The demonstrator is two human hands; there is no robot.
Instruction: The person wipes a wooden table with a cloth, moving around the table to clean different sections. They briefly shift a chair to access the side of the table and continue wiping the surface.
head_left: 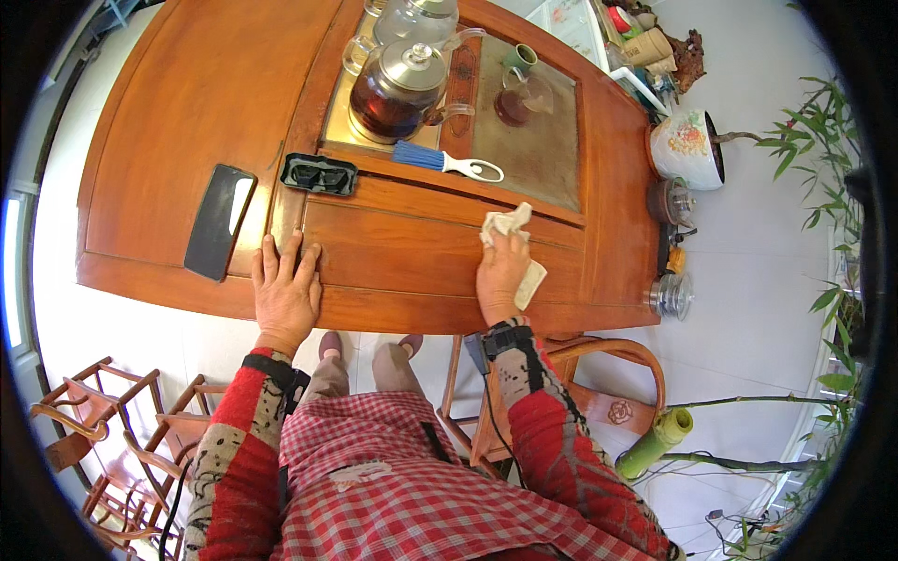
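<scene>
Where the fingers of the right hand (502,276) bend close together over the white cloth (506,222), they hold it in a bunch against the wooden table (393,245); fingertip pressure cannot be told from where I stand. Judged by its creases, the cloth should handle as light, soft and limp, neither slippery nor easily broken, though it may be thin paper, and would then tear if wet. Take hold at the gathered middle, under all fingers, rather than by a loose corner. The crumpled part lies ahead of the fingertips; a flat pale end (531,283), apparently of the same piece, shows beside the palm, toward the wrist. The left hand (286,299) lies palm down at the table's near edge, fingers spread apart, holding nothing visible. Farther out, a black phone (211,236) lies just left of that hand, a black tray (319,175) beyond it. Beyond the cloth are a blue-bristled brush (449,163) and a glass teapot (393,92) of dark liquid
</scene>
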